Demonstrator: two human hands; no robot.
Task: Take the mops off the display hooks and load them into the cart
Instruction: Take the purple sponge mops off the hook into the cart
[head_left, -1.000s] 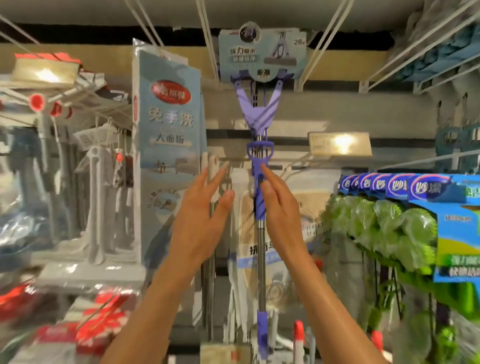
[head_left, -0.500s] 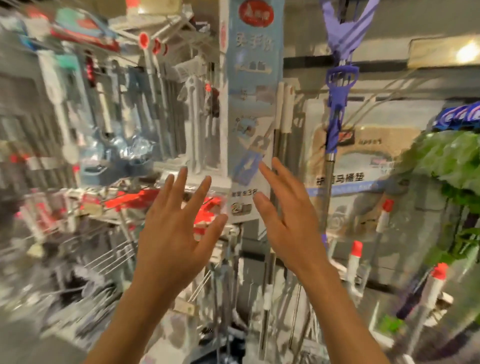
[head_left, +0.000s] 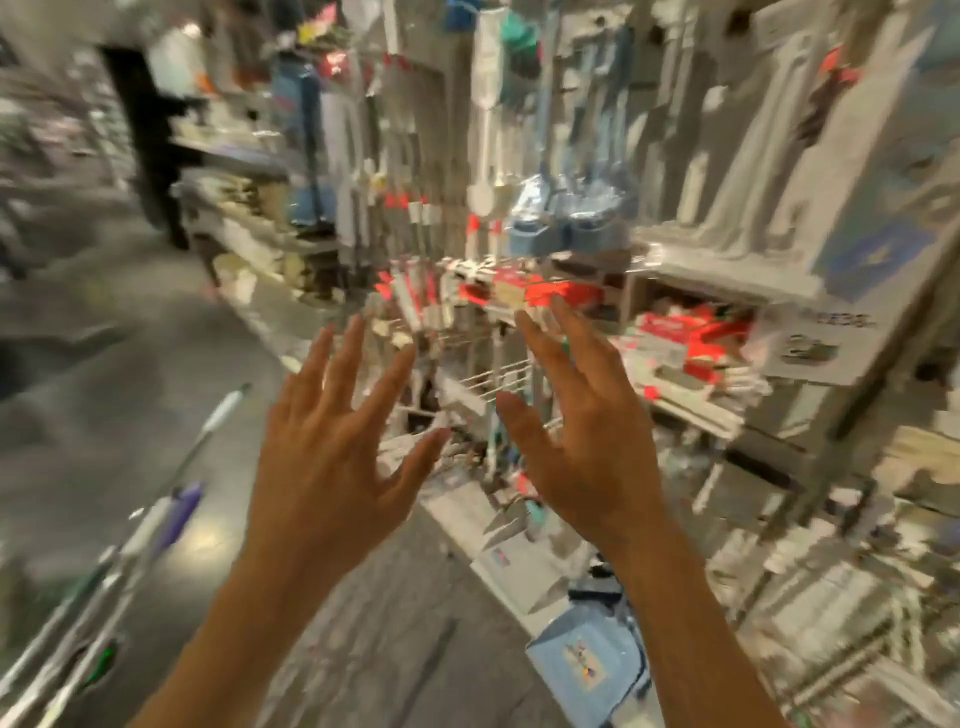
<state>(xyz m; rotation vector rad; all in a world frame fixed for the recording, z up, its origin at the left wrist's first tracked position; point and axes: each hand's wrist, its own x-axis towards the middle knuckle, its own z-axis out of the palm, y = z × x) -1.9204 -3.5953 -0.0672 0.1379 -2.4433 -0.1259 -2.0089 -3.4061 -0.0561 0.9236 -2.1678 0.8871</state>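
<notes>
The view is blurred by motion. My left hand (head_left: 332, 441) and my right hand (head_left: 582, 431) are raised in front of me with fingers spread, and neither holds anything. Several mop handles (head_left: 150, 525), metal with white and purple grips, slant up from the lower left; the cart under them is not visible. More mops and cleaning tools (head_left: 561, 156) hang on the display wall behind my hands. The purple mop from the earlier frames is out of view.
Shelves with red and white packaged goods (head_left: 691, 332) run along the right. Blue packages (head_left: 592, 670) lie low at the shelf's foot. A grey floor aisle (head_left: 104, 322) stretches away on the left toward a dark pillar (head_left: 145, 130).
My right hand has let go of the purple mop handle. The view has swung left and down, from the hooks to the aisle and the handles at lower left. Both hands stay open.
</notes>
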